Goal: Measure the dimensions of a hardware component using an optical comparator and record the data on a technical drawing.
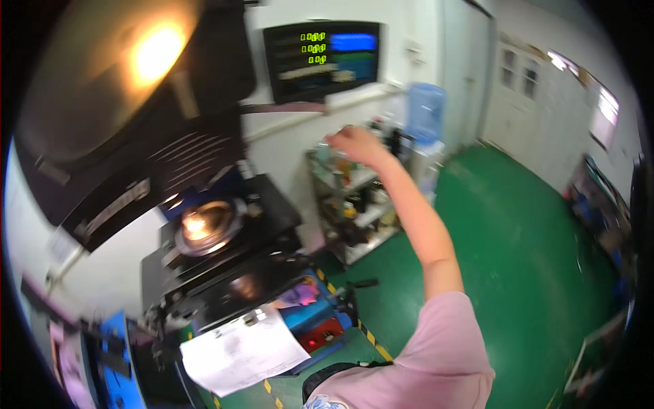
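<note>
My right hand (355, 145) is stretched out at the end of a bare forearm, in front of a shelf cart (371, 247). Its fingers are curled together and blurred; whatever is in them, if anything, cannot be made out. To its left stands a large black projector-type measuring machine (204, 153) with a glowing round screen (88, 82). Below the screen, a lit round glass (208, 228) sits on the machine's stage. A digital readout (320, 58) with green digits is on the wall side above my hand. My left hand is out of view.
Bottles and small items crowd the cart, beside a water dispenser with a blue jug (426, 112). A white paper sheet (242, 351) lies at the machine's front, near a crank handle (364, 283) that juts out. Yellow-black tape (375, 341) marks the green floor (504, 238).
</note>
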Action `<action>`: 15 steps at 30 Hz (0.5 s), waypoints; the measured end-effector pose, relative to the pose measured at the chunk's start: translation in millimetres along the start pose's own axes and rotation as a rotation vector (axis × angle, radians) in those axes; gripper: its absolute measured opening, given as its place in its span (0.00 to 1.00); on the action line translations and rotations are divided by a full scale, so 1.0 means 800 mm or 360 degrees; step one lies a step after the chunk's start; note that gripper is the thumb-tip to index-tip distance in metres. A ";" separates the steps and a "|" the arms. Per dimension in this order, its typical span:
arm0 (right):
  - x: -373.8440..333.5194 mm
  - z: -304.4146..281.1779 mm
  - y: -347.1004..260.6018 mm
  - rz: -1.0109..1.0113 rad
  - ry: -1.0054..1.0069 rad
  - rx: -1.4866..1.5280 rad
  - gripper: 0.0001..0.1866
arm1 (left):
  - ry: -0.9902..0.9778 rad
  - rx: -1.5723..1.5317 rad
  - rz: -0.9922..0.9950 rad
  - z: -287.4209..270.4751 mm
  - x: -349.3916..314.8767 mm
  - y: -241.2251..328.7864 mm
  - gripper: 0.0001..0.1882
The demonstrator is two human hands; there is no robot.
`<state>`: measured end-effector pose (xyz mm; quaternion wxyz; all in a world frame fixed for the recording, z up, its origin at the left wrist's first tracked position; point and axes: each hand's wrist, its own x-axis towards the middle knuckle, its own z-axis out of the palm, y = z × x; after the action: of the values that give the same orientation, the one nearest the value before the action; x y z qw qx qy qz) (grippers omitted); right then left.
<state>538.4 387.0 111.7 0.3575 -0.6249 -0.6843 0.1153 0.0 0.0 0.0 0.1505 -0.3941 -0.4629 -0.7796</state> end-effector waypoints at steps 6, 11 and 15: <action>-0.094 0.042 0.064 0.0284 -0.0908 0.1051 0.29 | -0.0795 -0.0564 -0.0381 0.196 0.016 -0.160 0.25; -0.107 0.072 0.076 0.0154 -0.1135 0.1356 0.29 | -0.0721 -0.0442 -0.0668 0.104 0.001 -0.226 0.25; -0.122 0.060 0.061 0.0060 -0.1004 0.1272 0.25 | -0.0033 -0.0227 -0.0672 -0.101 -0.071 -0.164 0.26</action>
<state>542.5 319.2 14.0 0.3425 -0.3863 -0.6499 0.5578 -80.0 -6.2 -142.8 -0.0491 -0.3060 -0.4802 -0.8206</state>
